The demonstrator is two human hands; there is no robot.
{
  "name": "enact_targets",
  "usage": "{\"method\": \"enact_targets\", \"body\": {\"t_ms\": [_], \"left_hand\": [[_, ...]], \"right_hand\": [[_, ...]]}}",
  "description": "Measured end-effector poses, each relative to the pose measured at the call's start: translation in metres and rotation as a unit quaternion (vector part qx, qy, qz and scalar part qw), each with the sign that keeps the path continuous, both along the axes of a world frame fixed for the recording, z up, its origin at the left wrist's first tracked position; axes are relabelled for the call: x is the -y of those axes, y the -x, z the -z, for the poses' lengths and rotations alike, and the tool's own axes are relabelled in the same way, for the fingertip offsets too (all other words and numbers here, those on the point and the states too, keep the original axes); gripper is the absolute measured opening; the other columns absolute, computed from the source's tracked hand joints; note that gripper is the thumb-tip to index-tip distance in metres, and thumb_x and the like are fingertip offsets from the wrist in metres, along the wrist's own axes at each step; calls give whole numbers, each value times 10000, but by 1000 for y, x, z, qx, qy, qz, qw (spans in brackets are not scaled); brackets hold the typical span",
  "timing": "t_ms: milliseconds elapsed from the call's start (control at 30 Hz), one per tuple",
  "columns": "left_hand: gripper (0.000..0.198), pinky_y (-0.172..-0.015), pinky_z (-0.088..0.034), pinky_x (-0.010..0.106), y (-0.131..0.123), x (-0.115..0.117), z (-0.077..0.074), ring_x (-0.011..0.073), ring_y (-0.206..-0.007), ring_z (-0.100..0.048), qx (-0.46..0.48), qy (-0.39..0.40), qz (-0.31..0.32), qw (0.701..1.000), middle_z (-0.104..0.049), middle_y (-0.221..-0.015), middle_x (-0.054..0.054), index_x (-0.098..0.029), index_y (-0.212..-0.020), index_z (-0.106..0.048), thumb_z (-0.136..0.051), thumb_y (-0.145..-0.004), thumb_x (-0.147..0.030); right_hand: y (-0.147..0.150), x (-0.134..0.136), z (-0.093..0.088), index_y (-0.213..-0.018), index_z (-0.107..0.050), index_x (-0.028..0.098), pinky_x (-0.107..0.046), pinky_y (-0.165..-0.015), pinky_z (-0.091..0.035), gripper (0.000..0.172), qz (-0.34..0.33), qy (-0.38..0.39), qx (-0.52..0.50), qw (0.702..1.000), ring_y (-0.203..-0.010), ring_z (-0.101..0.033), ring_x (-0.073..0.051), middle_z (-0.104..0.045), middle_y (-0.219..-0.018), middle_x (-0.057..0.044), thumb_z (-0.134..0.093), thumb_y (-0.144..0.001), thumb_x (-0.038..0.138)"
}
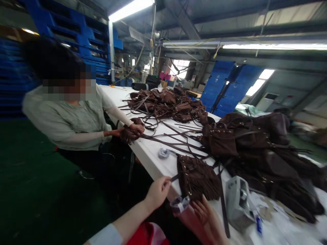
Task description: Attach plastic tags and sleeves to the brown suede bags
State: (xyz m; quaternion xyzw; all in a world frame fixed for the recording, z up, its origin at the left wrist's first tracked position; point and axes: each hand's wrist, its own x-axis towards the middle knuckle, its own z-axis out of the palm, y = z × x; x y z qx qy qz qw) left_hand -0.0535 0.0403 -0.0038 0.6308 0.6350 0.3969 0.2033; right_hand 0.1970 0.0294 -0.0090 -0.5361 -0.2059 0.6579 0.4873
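Observation:
A dark brown fringed bag (200, 177) lies on its side near the table's front edge, with gold-coloured metal fittings showing. My left hand (158, 191) is closed in a pinch on the brown strap (174, 178) at the bag's left side. Close to the bag's lower edge, my right hand (205, 214) has its fingers stretched out and its thumb apart. Whether that hand bears any of the bag's weight I cannot tell. Between my hands, a strap coil in clear wrapping (180, 205) hangs by the bag. A second wrapped coil (164, 153) rests on the table beyond it.
Brown bags are heaped on the white table (149, 160), in a far pile (166, 103) and a right pile (250, 143). Long straps trail between them. A grey-white dispenser-like box (238, 200) stands at right. A co-worker (74, 115) at left handles a brown piece (130, 132).

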Motion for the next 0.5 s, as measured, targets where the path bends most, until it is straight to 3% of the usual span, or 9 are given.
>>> {"method": "enact_targets", "body": {"t_ms": [133,200,300,400,500], "left_hand": [[386,-944,-488,376,31,-72,-13,234,-1011,-642,-33,-1,-51,998,-636,-1195,147,-137,-1249,-559,-400,-930,-286],[454,-1069,-384,410,41,-107,-19,277,-1257,-495,-67,-2,-60,996,-506,-1373,179,-120,-1319,-504,-460,-877,-214],[486,-1112,-310,456,44,-145,-22,351,-1354,-360,-124,28,-33,991,-415,-1454,188,-122,-1205,-601,-613,-720,-157],[387,-1074,-337,480,37,-155,-17,386,-1312,-385,-173,63,-18,983,-449,-1405,210,-109,-1057,-667,-643,-676,-170],[270,-1075,-334,473,30,-135,-8,370,-1305,-385,-212,62,-21,975,-451,-1383,199,-122,-1007,-680,-572,-782,-222]], "right_hand": [[12,-5,-7,-1016,-616,142,-249,-679,-561,560,51,21,-44,998,-874,-727,-228,-714,-989,-107,-840,-616,463],[14,-6,-9,-981,-614,150,-235,-648,-563,468,67,30,-64,995,-833,-728,-206,-710,-941,-91,-821,-667,429],[14,-8,-14,-946,-614,144,-218,-627,-568,382,76,33,-98,992,-758,-718,-176,-699,-859,-81,-783,-735,414],[15,-15,-19,-938,-615,125,-212,-610,-570,344,89,44,-122,988,-659,-692,-144,-693,-797,-69,-726,-807,423],[18,-27,-23,-986,-619,120,-183,-500,-527,309,113,45,-144,982,-556,-653,-116,-710,-772,-47,-673,-863,399]]}}
